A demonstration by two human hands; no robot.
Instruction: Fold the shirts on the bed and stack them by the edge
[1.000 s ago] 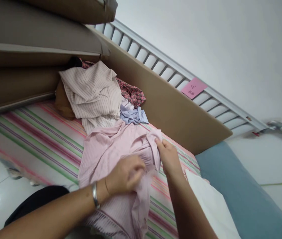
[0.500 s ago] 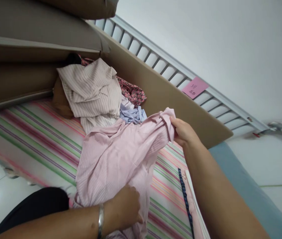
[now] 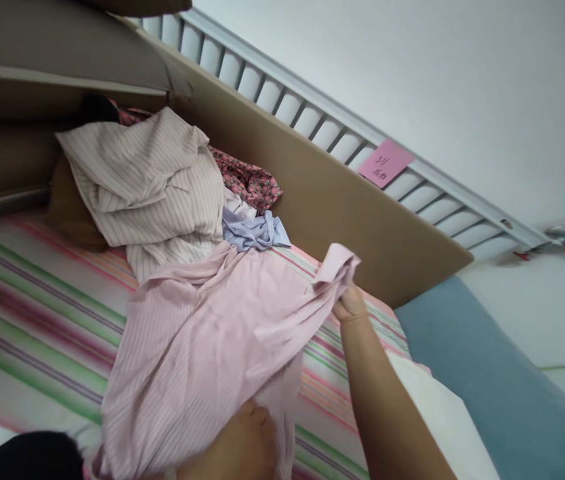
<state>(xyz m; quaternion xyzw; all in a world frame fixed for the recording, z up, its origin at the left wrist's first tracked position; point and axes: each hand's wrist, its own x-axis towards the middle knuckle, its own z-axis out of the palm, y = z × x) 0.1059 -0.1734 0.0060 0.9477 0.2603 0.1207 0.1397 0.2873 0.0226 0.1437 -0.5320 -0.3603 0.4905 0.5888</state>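
Starting from the left, since that's where most of the stuff is, one black shape point(image 3: 25, 459) pokes in down low, mostly cut off, so no clue what it is. Up in the far left corner of the striped sheet point(image 3: 37, 287) there's a pile: one brown cloth point(image 3: 75, 213), one black cloth point(image 3: 97, 110) half lost in shadow, and one cream pinstriped cloth point(image 3: 157, 183) on top.

Next up is one pink top point(image 3: 212, 327), spread from the pile down over the sheet's near edge, its bottom end cut off. The left hand point(image 3: 250, 440) comes in low, back facing up and wrist cut off, blurry against the pink fabric; can't tell if it's pinching anything.

Tucked right of the pile are two patches of red flowery fabric point(image 3: 247, 180) (one piece or two, hard to say), plus one pale blue cloth point(image 3: 255, 230). The right hand point(image 3: 350, 303), arm reaching up and away, is clamped on a bunched bit of the pink top, fingers mostly hidden behind it. Past that: one pink note point(image 3: 386, 163) on the rail point(image 3: 287, 107), one white thing point(image 3: 442, 413) partly behind the forearm, and one teal pad point(image 3: 502, 373).
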